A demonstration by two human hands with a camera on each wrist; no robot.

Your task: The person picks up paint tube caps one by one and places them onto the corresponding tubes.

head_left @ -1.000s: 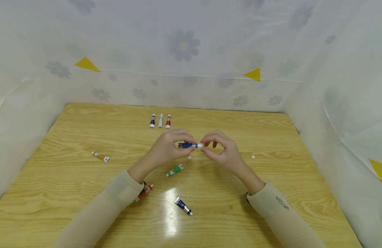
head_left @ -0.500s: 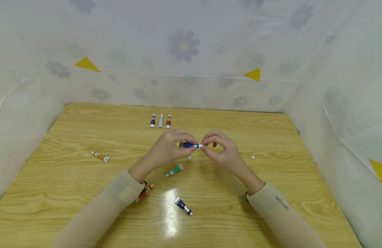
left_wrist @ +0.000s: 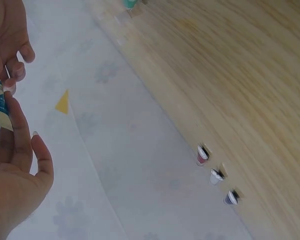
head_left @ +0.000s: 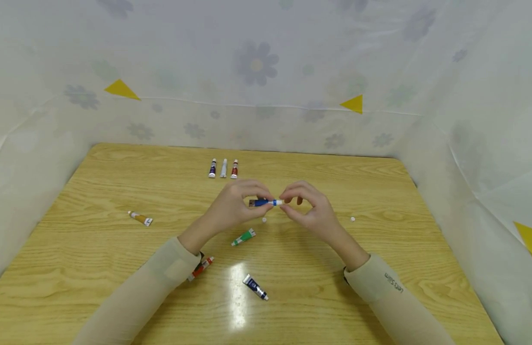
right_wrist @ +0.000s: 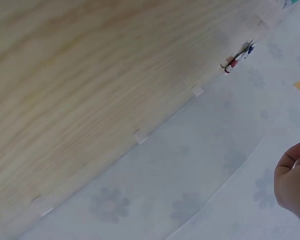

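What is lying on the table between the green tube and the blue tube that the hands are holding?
In the head view, one small white cap lies on the table between the green tube and the blue tube; otherwise bare wood.

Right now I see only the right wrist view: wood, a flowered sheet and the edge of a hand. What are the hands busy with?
Observer: The left hand grips a small blue paint tube, held level above the table.
Visitor: And the right hand?
Observer: The right hand pinches the tube's white cap end.
Visitor: Are there other tubes near them?
Observer: Yes, a green tube lies on the wood just below the left hand, and a tiny white cap sits between the hands.
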